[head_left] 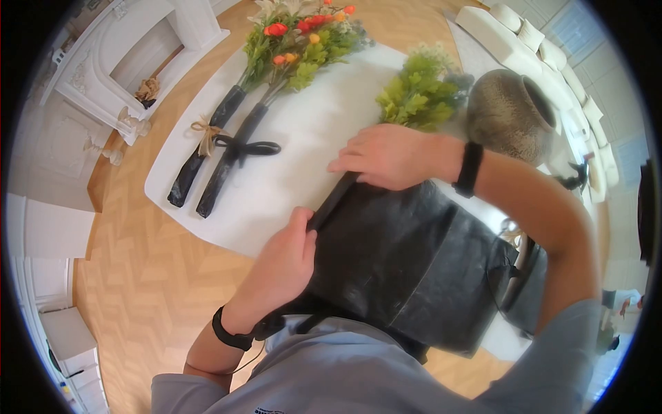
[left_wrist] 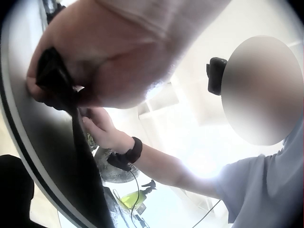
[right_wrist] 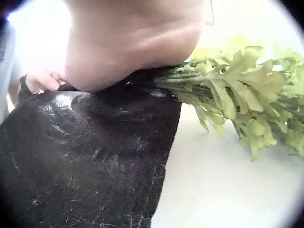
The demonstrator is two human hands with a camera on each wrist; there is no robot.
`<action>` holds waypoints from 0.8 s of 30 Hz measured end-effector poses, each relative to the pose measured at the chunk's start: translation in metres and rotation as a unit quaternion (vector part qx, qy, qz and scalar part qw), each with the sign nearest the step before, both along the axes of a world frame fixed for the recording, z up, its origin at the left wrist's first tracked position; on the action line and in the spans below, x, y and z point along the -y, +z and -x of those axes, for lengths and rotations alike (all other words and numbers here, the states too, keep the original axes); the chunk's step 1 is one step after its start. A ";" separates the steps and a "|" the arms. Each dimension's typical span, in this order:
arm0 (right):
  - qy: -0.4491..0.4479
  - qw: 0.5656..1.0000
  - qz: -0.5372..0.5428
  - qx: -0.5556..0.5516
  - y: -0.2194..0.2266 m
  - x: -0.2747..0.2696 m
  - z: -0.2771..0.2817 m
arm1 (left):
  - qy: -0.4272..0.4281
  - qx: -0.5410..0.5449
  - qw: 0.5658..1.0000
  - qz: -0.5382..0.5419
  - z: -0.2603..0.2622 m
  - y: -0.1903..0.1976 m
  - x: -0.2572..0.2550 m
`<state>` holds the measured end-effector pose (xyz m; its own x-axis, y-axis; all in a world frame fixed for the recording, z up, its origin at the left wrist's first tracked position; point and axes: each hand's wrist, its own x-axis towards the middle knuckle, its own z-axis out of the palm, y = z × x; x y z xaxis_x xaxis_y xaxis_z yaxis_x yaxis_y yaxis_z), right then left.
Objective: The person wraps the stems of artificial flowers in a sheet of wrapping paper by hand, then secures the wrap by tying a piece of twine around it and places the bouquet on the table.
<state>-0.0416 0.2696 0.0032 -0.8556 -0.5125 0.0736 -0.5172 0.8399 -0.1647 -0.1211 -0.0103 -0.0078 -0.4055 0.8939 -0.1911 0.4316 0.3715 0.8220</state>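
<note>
The person is wearing a short-sleeved grey-blue shirt, dark lettering showing near six o'clock. Black wristbands are circling the left wrist at seven o'clock and right at two, thin cables trailing.

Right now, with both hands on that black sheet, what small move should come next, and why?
Probably roll the black sheet one small turn toward the body, both hands together. The left hand and right hand grip its rolled edge, and the green stems run into that roll, but a broad part is unrolled. The two flower bundles nearby have narrow black wraps.
</note>
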 end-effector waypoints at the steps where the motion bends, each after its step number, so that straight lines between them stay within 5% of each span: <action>1: -0.023 0.999 0.025 0.007 0.000 0.002 -0.001 | -0.004 0.021 1.000 0.009 0.001 0.001 0.001; 11: 0.049 0.999 -0.010 0.004 -0.003 0.000 0.001 | -0.018 0.002 0.999 0.031 0.008 0.003 -0.001; 19: 0.036 0.999 -0.005 0.019 -0.006 0.005 -0.008 | -0.050 0.243 0.968 0.040 0.022 -0.009 0.011; 24: 0.041 0.999 -0.007 0.011 -0.010 0.007 -0.009 | -0.083 0.218 0.970 0.076 0.022 -0.006 0.021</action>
